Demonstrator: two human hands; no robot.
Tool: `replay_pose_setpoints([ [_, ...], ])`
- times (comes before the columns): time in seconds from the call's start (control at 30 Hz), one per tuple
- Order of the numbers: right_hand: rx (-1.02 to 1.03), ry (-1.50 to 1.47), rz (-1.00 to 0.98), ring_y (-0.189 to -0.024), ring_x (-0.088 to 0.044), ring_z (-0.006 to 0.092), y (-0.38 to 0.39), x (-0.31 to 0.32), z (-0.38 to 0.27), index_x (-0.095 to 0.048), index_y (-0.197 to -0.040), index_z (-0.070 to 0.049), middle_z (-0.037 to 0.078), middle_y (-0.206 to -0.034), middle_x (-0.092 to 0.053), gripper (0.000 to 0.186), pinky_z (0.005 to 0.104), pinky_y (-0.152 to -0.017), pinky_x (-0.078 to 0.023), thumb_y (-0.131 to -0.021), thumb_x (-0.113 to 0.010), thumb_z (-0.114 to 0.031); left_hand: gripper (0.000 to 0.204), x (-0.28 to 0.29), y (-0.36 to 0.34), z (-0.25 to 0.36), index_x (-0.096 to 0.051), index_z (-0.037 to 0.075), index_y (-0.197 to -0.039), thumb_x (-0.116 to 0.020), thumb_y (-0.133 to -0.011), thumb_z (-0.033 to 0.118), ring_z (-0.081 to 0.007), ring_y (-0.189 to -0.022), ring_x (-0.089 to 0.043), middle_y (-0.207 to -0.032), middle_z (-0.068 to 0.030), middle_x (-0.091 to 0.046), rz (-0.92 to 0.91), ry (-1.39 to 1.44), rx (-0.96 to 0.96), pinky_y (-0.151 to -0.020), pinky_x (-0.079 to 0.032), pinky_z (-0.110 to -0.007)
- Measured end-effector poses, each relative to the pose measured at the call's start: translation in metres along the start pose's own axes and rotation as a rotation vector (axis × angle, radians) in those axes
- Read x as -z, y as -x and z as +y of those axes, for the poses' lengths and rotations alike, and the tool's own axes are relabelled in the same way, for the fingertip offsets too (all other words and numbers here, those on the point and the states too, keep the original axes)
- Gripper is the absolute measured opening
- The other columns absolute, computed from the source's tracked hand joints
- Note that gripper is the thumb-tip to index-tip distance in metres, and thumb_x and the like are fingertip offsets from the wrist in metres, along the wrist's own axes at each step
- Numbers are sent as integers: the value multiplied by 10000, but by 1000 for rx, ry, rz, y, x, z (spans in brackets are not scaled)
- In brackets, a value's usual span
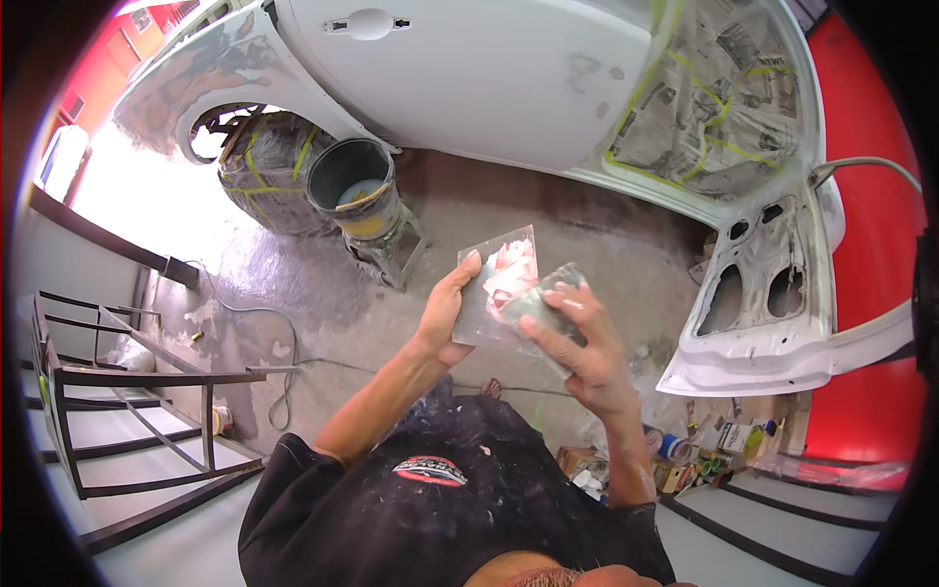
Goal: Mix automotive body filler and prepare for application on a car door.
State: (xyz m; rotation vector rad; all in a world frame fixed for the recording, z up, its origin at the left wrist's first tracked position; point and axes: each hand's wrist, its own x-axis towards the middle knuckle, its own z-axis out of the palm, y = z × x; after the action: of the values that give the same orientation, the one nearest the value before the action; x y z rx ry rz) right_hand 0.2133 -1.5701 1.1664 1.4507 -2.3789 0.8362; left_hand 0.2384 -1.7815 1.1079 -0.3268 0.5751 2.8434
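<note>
My left hand (448,311) grips the edge of a flat, clear mixing plate (479,321), thumb on top and the other fingers mostly hidden beneath. A mound of pale pink body filler (513,269) lies on the plate. In my right hand (579,338) is a greyish-green flat spreader (548,291), slightly smeared by motion, with fingers pressed over its face. Its left edge meets the filler on the plate. Both hands are in front of my chest, above the concrete floor.
Ahead stands a white car body (469,78), its window masked with newspaper (724,88). A black bucket (352,166) of liquid sits on a stand. An opened white door (773,284) juts out at right. A metal frame (147,380) stands left; a hose (291,342) crosses the floor.
</note>
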Motion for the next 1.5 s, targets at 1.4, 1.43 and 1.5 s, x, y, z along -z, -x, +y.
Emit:
replay_pose_setpoints([
  [1.4,-32,-18,-115,-1219,-534,353,17,5,9,-674,-1248,-239,124,-1284,-554,601,563,-1067,-387,-701,-660,11,458,10,-4,-9,-494,2,-1331,-417,-1046,352,-271,-1110,-638,-1247,-162,-617,42,-23,88,-977,-522,-424],
  [1.43,-37,-15,-119,-1219,-534,353,23,10,19,-674,-1248,-239,124,-1284,-554,601,563,-1067,-387,-701,-660,11,446,11,-4,-11,-499,-1,-1324,-424,-1046,339,-275,-1103,-642,-1237,-165,-623,61,-5,87,-975,-522,-424],
  [1.5,-165,203,-141,-1191,-547,354,30,17,36,-675,-1247,-215,132,-1285,-551,618,548,-1075,-387,-692,-619,50,448,12,1,-7,-505,-7,-1323,-429,-1047,337,-247,-1097,-639,-1232,-145,-626,42,-22,58,-968,-517,-404],
])
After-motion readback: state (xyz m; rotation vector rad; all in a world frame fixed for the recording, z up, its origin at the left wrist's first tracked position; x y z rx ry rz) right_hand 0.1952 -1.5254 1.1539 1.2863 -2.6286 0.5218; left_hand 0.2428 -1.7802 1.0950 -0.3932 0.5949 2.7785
